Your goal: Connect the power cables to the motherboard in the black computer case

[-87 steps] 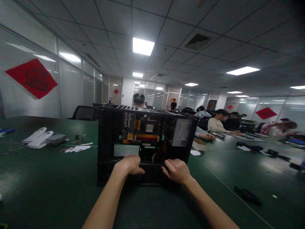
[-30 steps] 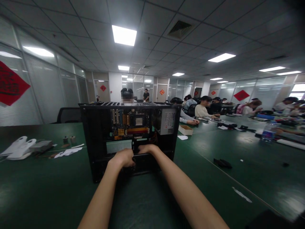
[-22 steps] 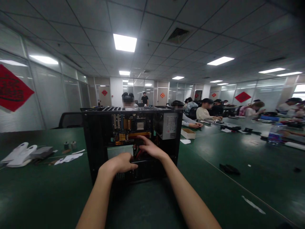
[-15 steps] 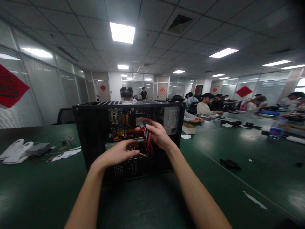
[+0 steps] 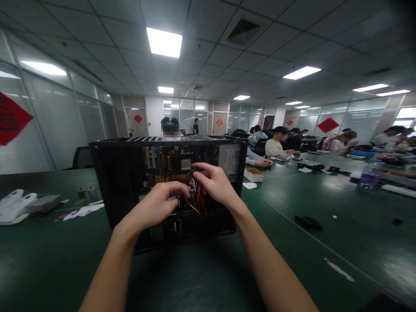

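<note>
A black computer case [image 5: 115, 190] stands on the green table with its open side toward me. Inside it show the motherboard [image 5: 169, 161] and, at the upper right, a silver power supply [image 5: 228, 159]. My right hand [image 5: 214, 181] is in front of the board, fingers closed round a bundle of coloured power cables [image 5: 199, 195] near its dark connector. Lower and to the left, my left hand [image 5: 164, 198] has its fingertips pinched at the same bundle, by a yellow wire. The pinched spot itself is partly hidden by the fingers.
On the left lie a white plastic bag [image 5: 16, 204], a grey box [image 5: 43, 203] and two small cylinders [image 5: 86, 192]. To the right are an open carton [image 5: 253, 174], a black item [image 5: 308, 222] and a bottle [image 5: 370, 175]. Several people sit farther off.
My left hand has moved up and right, its fingers closing at the cables. My right hand has lowered the connector slightly. The view has shifted a little to the right.
</note>
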Available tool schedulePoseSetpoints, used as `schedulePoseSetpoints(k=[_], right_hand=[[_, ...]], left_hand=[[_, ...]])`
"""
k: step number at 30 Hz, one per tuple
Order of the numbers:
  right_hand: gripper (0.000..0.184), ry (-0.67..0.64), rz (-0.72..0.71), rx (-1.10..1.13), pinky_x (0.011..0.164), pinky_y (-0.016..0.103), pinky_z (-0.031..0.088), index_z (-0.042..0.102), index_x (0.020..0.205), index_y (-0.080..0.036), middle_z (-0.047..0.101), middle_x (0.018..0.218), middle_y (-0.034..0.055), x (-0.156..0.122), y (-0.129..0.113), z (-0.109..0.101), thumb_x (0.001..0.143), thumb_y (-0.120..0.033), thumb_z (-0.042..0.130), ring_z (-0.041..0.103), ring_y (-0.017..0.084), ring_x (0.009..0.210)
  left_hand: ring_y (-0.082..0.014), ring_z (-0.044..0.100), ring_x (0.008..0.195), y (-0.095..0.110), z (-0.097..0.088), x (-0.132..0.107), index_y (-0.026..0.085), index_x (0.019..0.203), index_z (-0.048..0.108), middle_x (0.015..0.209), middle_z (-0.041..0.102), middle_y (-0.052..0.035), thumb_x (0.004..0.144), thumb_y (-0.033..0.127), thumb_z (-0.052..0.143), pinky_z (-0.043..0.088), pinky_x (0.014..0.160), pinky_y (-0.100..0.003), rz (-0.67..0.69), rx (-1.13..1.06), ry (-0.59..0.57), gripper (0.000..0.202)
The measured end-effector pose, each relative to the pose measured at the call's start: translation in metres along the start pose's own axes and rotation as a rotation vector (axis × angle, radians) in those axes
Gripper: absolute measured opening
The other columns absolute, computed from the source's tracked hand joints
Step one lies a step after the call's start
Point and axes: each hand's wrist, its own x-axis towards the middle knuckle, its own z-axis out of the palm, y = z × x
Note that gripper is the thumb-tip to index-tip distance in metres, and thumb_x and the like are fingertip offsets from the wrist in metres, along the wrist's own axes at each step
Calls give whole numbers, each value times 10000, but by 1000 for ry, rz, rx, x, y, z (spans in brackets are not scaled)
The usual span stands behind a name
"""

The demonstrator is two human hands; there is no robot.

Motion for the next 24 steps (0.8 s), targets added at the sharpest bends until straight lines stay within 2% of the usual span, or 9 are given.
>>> schedulePoseSetpoints(k=[3, 7, 9, 12, 15, 17, 20, 24], right_hand=[[363, 3, -53, 28, 516, 222, 454, 691, 1232, -184, 692, 752, -2, 2, 2, -1, 899, -290, 591, 574, 113, 568], [322, 20, -83, -39, 799, 313, 557, 760, 1105, -200, 751, 979, 30, 7, 9, 3, 911, -223, 503, 688, 183, 890], [397, 49, -94, -130, 958, 359, 532, 765, 1113, -218, 755, 1101, 27, 9, 16, 7, 896, -152, 440, 687, 197, 1038], [479, 33, -136, -342, 1079, 364, 464, 722, 1221, -227, 726, 1230, 25, 11, 30, 13, 849, -88, 454, 656, 206, 1168], [477, -1, -124, -592, 1052, 357, 464, 657, 1309, -196, 718, 1241, 82, 12, 46, 21, 859, -102, 529, 654, 244, 1170], [415, -36, -67, -708, 990, 365, 482, 639, 1314, -182, 727, 1189, 121, 12, 56, 25, 913, -151, 535, 669, 265, 1117], [316, -86, -6, -801, 932, 357, 485, 654, 1242, -159, 713, 1153, 145, 16, 71, 27, 977, -187, 485, 665, 255, 1067], [237, -19, 21, -867, 993, 329, 448, 680, 1085, -102, 631, 1234, 175, 21, 90, 23, 964, -134, 479, 599, 233, 1140]], left_hand=[[-183, 654, 1057, -9, 4, 4, 193, 954, 683, 1097, 726, -23, 716, -7, 470, 483, 988, -270, 26, 83, 113, 377], [-199, 677, 897, -25, 22, 16, 181, 886, 646, 949, 732, -31, 815, 139, 599, 515, 829, -272, -2, 103, 217, 95], [-205, 683, 876, -34, 33, 22, 174, 873, 654, 932, 740, -38, 842, 204, 631, 513, 813, -276, -30, 89, 243, 49], [-223, 689, 976, -45, 42, 28, 168, 980, 706, 1047, 756, -60, 855, 219, 644, 509, 883, -289, -90, 104, 332, 148], [-239, 674, 1103, -52, 41, 29, 177, 1046, 742, 1136, 756, -64, 888, 248, 616, 494, 981, -311, -139, 94, 419, 215], [-243, 667, 1137, -57, 38, 28, 184, 1021, 764, 1136, 761, -61, 916, 265, 573, 482, 1021, -326, -158, 100, 422, 232], [-245, 662, 1146, -63, 35, 26, 172, 1072, 760, 1160, 752, -70, 913, 282, 576, 477, 1036, -330, -165, 148, 396, 267], [-255, 654, 1133, -72, 35, 23, 148, 1129, 729, 1184, 726, -99, 911, 304, 559, 482, 1022, -338, -177, 244, 419, 318]])
